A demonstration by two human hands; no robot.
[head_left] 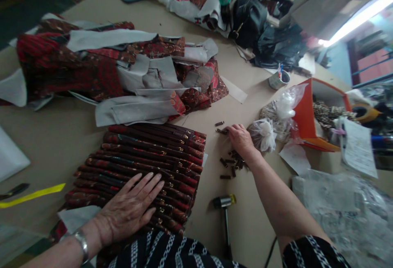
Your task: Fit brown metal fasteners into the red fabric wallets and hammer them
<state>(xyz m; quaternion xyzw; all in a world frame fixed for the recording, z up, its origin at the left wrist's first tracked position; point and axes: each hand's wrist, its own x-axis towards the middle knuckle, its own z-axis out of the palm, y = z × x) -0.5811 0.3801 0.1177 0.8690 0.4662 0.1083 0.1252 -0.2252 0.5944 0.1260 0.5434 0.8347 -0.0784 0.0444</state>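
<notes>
My left hand (138, 196) lies flat, fingers stretched out, on a row of overlapping dark red-brown patterned fabric pieces (123, 153). Each piece has a zipper with a small gold-coloured pull near its right end. To the right, my right hand (241, 139) is closed, its fingertips pinching a small dark brown tab with metal on its end (221, 131). Another such tab (220, 123) lies just beyond it. Several more brown tabs (235, 162) are heaped on the table below my right hand, partly hidden by the wrist.
A hammer (225, 215) with a yellow-tipped head lies near my body. Patterned fabric and grey lining (138, 71) are piled beyond the row. At right are tied plastic bags (265, 135), an orange box (302, 112), a tin with pens (279, 79) and plastic packets (334, 206).
</notes>
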